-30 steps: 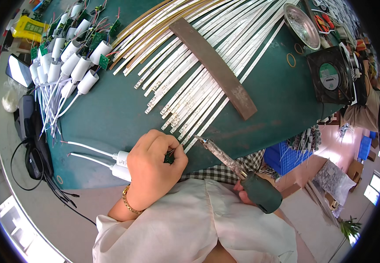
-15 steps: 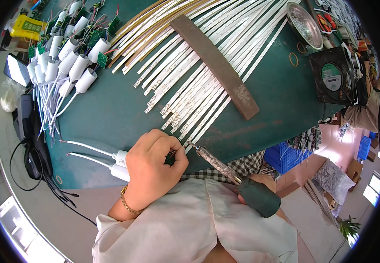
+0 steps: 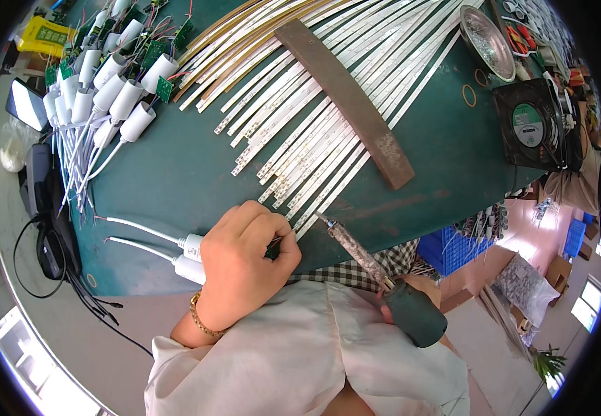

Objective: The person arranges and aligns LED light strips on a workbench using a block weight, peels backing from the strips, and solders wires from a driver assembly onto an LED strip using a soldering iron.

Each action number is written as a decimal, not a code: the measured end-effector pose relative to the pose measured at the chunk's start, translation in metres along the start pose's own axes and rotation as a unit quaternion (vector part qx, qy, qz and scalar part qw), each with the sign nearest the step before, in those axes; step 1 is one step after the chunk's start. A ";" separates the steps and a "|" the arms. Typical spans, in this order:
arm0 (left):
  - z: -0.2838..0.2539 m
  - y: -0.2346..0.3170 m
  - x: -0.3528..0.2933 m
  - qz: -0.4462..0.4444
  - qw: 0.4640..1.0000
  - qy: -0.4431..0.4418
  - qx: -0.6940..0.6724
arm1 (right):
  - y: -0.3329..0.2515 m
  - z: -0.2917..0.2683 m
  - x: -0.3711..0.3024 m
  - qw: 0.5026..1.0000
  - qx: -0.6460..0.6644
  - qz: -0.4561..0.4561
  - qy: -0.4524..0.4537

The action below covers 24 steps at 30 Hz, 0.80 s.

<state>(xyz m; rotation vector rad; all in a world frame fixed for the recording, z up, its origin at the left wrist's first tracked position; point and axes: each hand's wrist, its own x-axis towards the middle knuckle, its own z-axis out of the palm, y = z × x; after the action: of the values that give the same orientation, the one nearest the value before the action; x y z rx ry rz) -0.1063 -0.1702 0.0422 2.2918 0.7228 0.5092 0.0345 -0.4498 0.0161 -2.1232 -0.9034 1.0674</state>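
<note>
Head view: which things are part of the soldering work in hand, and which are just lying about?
In use:
left hand
small green board
soldering iron
white strips
metal bar

Lying about:
fan
metal dish
white plastic tubes
phone

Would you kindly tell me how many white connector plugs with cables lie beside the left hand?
2: the upper plug and the lower plug, both touching the left hand, which may hide others.

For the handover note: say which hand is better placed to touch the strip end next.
Right. The right hand holds the soldering iron, its tip right at the nearest LED strip end. The left hand is clenched over the white connectors.
</note>
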 end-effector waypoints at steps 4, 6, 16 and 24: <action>0.000 0.000 -0.001 0.004 1.000 0.005 0.004 | 0.028 0.004 -0.001 0.998 0.000 -0.056 -0.023; 0.001 -0.001 -0.001 0.006 1.000 0.005 0.002 | 0.017 0.001 0.002 0.991 -0.097 -0.084 -0.026; 0.001 -0.001 -0.001 0.016 1.000 0.015 0.004 | 0.029 0.009 0.002 0.988 -0.067 -0.138 0.010; 0.000 -0.003 0.000 0.027 0.999 0.025 0.010 | 0.015 0.009 0.004 0.993 -0.058 -0.103 0.031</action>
<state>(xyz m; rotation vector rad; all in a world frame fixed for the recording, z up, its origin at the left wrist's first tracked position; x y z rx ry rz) -0.1077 -0.1686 0.0406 2.3300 0.6948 0.5883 0.0333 -0.4541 -0.0018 -2.0897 -1.1502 0.8591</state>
